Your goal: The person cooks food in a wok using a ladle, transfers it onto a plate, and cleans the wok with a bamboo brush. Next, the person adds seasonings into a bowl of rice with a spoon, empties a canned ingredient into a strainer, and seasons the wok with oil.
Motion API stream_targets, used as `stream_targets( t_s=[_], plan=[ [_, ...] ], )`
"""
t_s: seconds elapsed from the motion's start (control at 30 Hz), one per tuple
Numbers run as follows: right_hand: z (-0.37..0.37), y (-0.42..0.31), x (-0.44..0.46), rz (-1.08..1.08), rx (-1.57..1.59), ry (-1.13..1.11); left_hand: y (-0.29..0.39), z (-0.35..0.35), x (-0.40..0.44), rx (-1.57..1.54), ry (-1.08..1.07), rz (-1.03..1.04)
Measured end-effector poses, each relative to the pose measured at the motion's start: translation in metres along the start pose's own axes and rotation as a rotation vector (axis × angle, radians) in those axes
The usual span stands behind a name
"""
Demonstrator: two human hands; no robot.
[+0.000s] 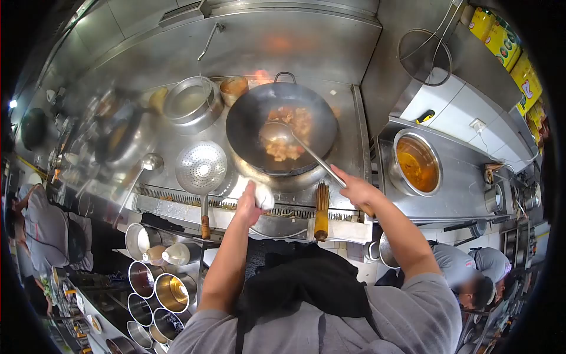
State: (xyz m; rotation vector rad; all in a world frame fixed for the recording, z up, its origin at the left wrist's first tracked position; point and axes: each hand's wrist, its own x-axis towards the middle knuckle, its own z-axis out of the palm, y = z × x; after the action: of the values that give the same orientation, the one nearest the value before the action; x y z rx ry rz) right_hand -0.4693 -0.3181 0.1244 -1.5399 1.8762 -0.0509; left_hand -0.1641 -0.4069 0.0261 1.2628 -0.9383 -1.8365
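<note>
A large black wok (243,127) sits on the burner, with browned chunks of food (300,121) in it and steam rising. My right hand (355,190) is closed around the handle of a long metal ladle (314,154). The ladle's bowl rests among the chunks inside the wok. In front of the wok's near left side, my left hand (249,206) grips a white cloth (264,196). Just left of that hand lies a round perforated strainer (201,167) with a wooden handle end. A bamboo brush (322,215) stands at the stove's front edge, between my hands.
A pot (190,103) and a small bowl (234,88) stand behind left. Another ladle (151,162) lies left of the strainer. On the right is a steel pot of orange-brown liquid (417,164). Several containers (173,291) stand at lower left. Other people (463,262) work on both sides.
</note>
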Motion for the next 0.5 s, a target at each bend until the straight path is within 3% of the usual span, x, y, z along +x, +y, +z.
stream_targets(
  t_s=[0.03,0.07,0.1,0.17,0.23,0.3,0.37,0.5],
  plan=[
    [-0.007,-0.001,0.006,0.055,0.135,-0.057,0.004,0.015,0.012,0.065,0.003,0.017],
    [0.03,0.05,0.044,-0.178,0.048,0.204,0.01,0.028,0.024,-0.116,0.018,-0.096],
    [0.032,0.051,0.04,-0.185,0.052,0.2,0.012,0.035,0.032,-0.294,0.033,-0.207],
    [0.023,0.038,0.024,0.024,-0.225,0.158,0.003,0.035,0.045,-0.049,-0.083,0.135],
    [0.004,0.027,-0.009,0.111,-0.232,0.069,0.014,0.045,0.059,-0.154,0.069,-0.276],
    [0.001,0.038,-0.024,0.077,-0.169,-0.089,-0.031,0.024,0.1,0.161,-0.108,0.068],
    [0.008,0.054,-0.009,-0.006,-0.01,-0.021,-0.035,0.033,0.118,0.164,-0.091,0.062],
    [-0.003,0.029,0.024,0.045,-0.172,0.023,-0.037,0.051,0.088,0.026,-0.019,0.052]
  ],
)
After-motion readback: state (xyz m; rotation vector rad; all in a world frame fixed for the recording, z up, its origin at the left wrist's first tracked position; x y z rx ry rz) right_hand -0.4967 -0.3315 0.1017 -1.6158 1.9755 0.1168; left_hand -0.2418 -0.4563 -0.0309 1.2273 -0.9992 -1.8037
